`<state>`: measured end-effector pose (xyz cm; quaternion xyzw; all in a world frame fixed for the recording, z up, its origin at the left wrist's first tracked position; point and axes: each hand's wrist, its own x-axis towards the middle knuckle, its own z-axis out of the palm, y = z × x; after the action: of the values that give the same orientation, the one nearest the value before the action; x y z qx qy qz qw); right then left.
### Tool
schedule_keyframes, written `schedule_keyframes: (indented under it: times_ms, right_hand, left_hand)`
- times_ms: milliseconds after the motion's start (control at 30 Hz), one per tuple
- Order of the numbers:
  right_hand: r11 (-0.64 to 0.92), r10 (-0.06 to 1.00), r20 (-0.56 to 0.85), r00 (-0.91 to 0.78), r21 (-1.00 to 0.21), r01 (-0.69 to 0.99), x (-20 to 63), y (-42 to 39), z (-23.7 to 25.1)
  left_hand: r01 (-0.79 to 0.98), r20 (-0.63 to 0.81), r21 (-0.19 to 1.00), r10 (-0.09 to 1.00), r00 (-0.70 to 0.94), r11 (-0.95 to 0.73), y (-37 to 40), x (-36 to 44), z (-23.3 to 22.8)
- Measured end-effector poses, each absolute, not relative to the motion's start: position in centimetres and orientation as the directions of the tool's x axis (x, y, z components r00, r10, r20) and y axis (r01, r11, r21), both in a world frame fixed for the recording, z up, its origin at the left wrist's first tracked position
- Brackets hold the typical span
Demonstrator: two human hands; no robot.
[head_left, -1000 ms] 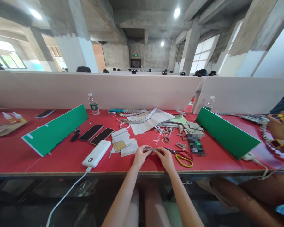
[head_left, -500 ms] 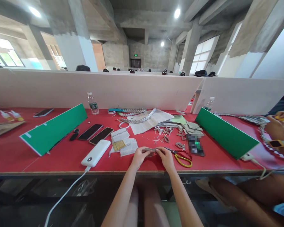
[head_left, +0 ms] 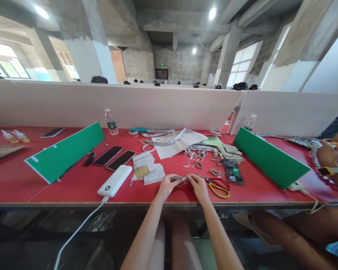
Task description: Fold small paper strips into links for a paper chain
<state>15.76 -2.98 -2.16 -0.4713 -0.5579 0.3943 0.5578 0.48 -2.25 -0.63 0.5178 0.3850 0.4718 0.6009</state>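
From the head view, my left hand and right hand meet at the near edge of the red table, both pinching one small folded paper strip between thumb and fingertips. The strip sits between my two hands, just above the table, its ends hidden under my fingers. I judge it light and thin, soft enough to crease wherever I press, easy to tear if I pull the ends apart; best held close to the fold, one pinch on each side, with little force

Just right of my right hand lie scissors with yellow handles, touching the table. Left of my left hand lie paper scraps, then a white power bank with its cable running off the near edge, and two phones beyond it. Farther off are folded paper bits, a woven paper chain and a bottle. Green boards stand on both sides. At far right another person's hand works on a similar chain
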Motion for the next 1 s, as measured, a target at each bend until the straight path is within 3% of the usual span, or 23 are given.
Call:
schedule_keyframes:
  times_ms: [367, 1000]
  right_hand:
    - [0.238, 0.967, 0.245, 0.072, -0.967, 0.094, 15.86, -2.93, -2.34]
    - [0.254, 0.961, 0.266, 0.068, -0.955, 0.15, 15.7, -3.4, -1.58]
  left_hand:
    - [-0.16, -0.005, 0.986, 0.96, 0.279, 0.052, -2.22, 0.42, -0.98]
    - [-0.085, 0.075, 0.995, 0.963, 0.259, -0.054, -2.02, 0.43, -1.24]
